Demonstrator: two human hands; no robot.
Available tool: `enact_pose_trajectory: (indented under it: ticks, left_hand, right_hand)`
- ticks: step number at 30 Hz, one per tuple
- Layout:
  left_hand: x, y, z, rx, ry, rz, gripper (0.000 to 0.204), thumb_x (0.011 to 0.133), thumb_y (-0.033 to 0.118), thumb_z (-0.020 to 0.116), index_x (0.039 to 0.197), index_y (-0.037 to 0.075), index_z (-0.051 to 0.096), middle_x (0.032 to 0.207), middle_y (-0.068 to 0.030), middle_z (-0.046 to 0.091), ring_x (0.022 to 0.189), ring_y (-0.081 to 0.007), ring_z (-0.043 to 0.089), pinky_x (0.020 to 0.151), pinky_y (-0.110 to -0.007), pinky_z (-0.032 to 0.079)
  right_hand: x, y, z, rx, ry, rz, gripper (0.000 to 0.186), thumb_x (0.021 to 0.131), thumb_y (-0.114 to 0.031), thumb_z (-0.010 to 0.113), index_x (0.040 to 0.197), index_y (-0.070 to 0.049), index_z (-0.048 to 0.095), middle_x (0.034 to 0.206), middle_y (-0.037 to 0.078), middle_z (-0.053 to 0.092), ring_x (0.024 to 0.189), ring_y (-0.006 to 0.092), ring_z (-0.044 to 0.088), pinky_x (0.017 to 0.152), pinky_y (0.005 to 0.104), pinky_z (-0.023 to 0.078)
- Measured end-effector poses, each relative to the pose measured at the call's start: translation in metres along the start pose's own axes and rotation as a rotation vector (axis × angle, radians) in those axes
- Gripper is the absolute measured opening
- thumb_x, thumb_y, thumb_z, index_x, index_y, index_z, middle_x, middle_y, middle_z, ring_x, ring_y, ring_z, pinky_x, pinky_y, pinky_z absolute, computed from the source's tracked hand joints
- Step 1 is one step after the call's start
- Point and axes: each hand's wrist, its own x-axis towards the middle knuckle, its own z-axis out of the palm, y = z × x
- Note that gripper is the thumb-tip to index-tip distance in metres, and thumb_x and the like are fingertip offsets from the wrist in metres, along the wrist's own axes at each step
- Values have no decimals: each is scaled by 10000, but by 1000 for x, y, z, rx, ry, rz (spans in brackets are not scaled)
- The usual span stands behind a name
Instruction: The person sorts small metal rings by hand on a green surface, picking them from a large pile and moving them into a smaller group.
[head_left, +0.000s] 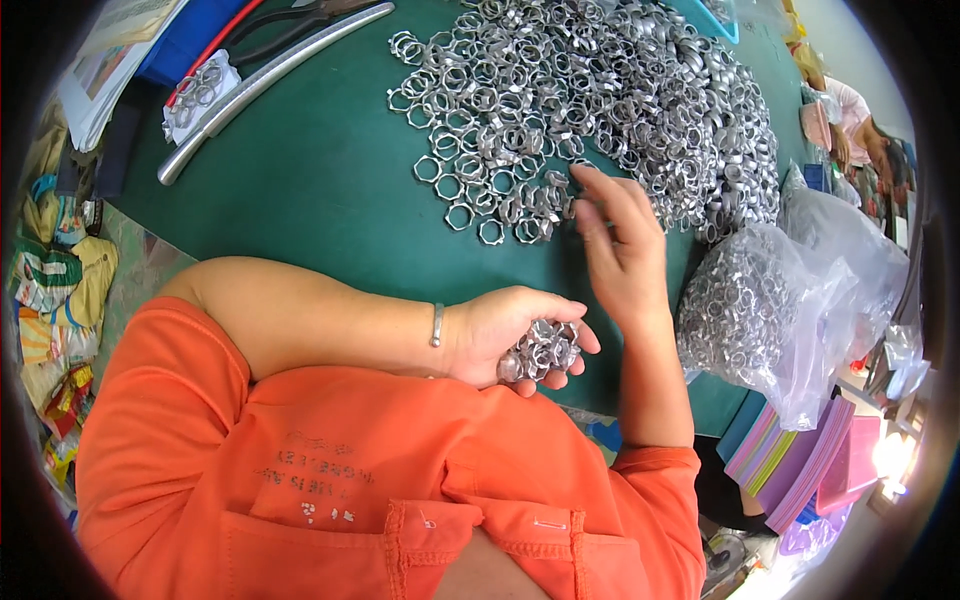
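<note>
Metal rings [545, 350], a handful, sit in your left hand [495, 325], fingers curled around them. Your right hand [630, 240] has thumb and forefinger apart at the near edge of the ring pile [600, 90]; can't tell if they touch any. Pile's on the green table [320, 220]. Right of it: clear plastic bag [745, 310] with more rings. Far left: long silver rod [275, 88].

Green table [320, 220], pale wall [868, 62] at upper right, bright light [893, 456] at lower right
</note>
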Motion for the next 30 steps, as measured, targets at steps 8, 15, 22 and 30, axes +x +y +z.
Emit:
enact_pose_trajectory:
  ticks: [8,15,22,30]
  left_hand:
    - [0,-1,-1,18,6,7,379,956,392,463,1008,40,595,878,-75,617,661,-152,597,426,-256,443]
    - [0,-2,0,31,27,15,370,940,398,467,977,49,583,830,-63,609,635,-160,590,425,-278,424]
    - [1,-3,-1,20,18,21,376,947,392,463,989,40,588,854,-73,613,643,-159,600,419,-267,435]
    - [2,-4,-2,31,17,28,374,956,378,461,993,28,591,872,-88,619,653,-159,614,413,-255,447]
  right_hand:
    - [-3,1,-3,-49,-65,124,162,792,-11,692,923,-1,596,842,115,581,660,234,597,592,314,494]
    - [-2,-1,-5,-78,-119,142,226,767,-7,669,987,-27,621,921,119,567,809,258,580,704,342,481]
    - [-4,8,-2,-242,-168,-187,324,733,-19,663,1051,-56,616,1049,127,554,966,323,523,854,393,433]
    - [-10,10,-1,57,-174,-212,340,658,-47,706,978,-66,590,1109,130,575,1019,317,529,874,409,412]
